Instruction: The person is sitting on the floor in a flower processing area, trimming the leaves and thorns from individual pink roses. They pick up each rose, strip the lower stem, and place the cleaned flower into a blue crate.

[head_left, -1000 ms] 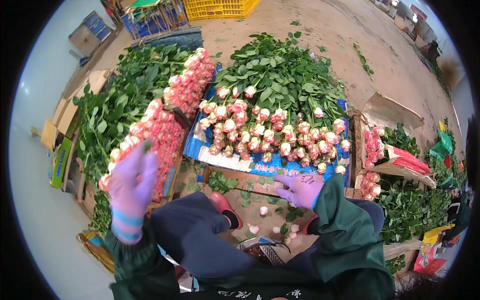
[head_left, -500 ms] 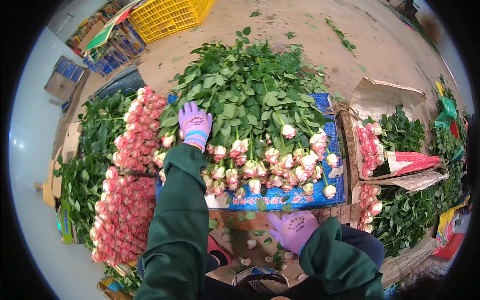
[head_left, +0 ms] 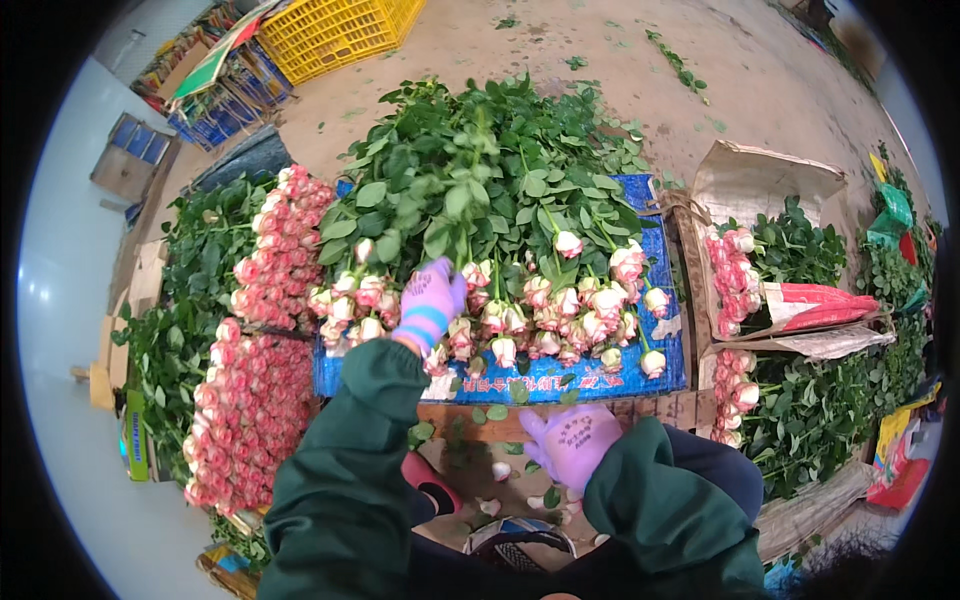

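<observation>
My left hand (head_left: pixel 433 300), in a lilac glove, is closed on a leafy rose stem (head_left: pixel 457 215), whose upper leaves are blurred, over a pile of cut white-and-pink roses (head_left: pixel 590 320). The pile lies on a blue printed sheet (head_left: pixel 660 300) on a wooden stand (head_left: pixel 480 425), stems and leaves pointing away from me. My right hand (head_left: pixel 570 445), also gloved, is low at the stand's near edge with its fingers apart and nothing visible in them.
Dense rose bunches (head_left: pixel 245 400) fill the left side; wrapped bunches (head_left: pixel 735 280) stand at the right. A yellow crate (head_left: pixel 340 40), blue crates (head_left: pixel 210 120) and strewn leaves (head_left: pixel 680 70) are on the floor beyond. Petals (head_left: pixel 500 470) lie near my feet.
My left hand first reached forward onto the leaves, then came back down and rightward and closed on a stem, whose leaves are now moving. My right hand stayed low by the edge.
</observation>
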`<state>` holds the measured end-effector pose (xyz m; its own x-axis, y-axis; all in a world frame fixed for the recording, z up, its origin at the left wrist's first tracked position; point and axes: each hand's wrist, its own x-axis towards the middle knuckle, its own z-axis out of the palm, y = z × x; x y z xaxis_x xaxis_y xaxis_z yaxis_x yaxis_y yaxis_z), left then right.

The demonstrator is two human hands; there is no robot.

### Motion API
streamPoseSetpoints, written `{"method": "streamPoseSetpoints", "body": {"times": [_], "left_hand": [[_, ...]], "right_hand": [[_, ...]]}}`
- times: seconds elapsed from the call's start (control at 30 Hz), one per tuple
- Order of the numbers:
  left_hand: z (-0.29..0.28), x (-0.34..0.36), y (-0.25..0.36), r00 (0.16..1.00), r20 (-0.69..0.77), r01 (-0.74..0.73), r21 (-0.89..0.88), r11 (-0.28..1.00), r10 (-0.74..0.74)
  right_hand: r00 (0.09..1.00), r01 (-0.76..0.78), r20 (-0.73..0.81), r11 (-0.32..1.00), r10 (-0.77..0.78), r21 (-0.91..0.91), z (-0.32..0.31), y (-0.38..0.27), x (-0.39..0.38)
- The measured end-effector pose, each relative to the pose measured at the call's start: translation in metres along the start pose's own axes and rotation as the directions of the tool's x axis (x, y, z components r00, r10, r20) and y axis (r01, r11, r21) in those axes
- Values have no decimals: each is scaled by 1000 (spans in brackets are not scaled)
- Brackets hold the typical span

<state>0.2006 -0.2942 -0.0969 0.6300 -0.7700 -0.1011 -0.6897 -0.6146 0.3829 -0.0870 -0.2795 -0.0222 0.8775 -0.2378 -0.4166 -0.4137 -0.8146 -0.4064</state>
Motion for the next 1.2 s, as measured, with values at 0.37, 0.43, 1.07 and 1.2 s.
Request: {"method": "streamPoseSetpoints", "body": {"times": [0.37, 0.43, 1.07, 1.2], "left_hand": [[-37, -170, 45, 890, 457, 335, -640, 691, -8], [-38, -198, 62, 967, 158, -125, -397, 909, 202], [106, -173, -57, 877, 330, 287, 225, 931, -350], [144, -170, -90, 789, 530, 354, 23, 935, -312]], "right_hand": [[919, 209, -220, 71, 326, 975, 15, -7, 25], [936, 277, -253, -69, 247, 958, 26, 4, 37], [910, 361, -353, 3, 219, 933, -32, 40, 13], [951, 168, -132, -110, 281, 980, -24, 37, 23]]}}
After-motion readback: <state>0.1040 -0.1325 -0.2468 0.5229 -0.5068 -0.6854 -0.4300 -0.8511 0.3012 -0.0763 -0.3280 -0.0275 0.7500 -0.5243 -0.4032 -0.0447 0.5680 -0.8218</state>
